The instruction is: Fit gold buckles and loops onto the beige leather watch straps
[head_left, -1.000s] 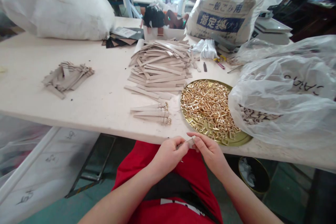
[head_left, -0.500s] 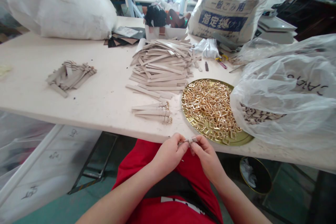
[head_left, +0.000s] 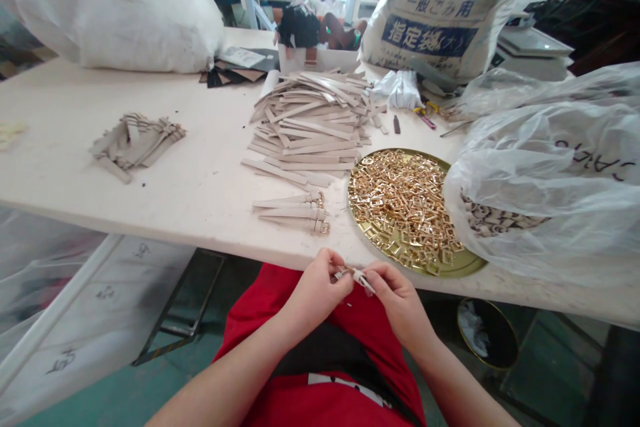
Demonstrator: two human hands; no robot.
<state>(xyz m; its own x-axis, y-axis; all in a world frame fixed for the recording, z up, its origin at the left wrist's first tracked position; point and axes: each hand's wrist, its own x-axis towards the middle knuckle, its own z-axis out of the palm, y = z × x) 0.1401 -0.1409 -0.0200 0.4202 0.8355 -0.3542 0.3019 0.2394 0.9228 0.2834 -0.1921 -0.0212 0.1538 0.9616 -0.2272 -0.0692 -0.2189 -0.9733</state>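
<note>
Between my hands, just in front of the table edge, is a small beige strap [head_left: 361, 277] with a loop of the same material around it. My left hand [head_left: 323, 283] pinches its left end, where a bit of gold metal seems to show. The right end is pinched by the thumb and fingers of my right hand [head_left: 393, 288]. Close by on the table lies a small row of straps with gold buckles [head_left: 293, 213]. To the right, a round gold tray [head_left: 370, 233] carries a heap of gold buckles [head_left: 405, 193].
Behind lies a big pile of beige strips [head_left: 310, 123]; at left is a bundle of straps [head_left: 137, 143]. An open plastic bag [head_left: 560, 180] with small beige loops overlaps the tray. Stuffed white bags [head_left: 135, 13], a box [head_left: 320, 59] and yellow-handled snips [head_left: 427, 110] are farther back.
My hands have drawn slightly apart and turned the strap, so its right end now slants downward and its loop shows more. The things on the table have not moved.
</note>
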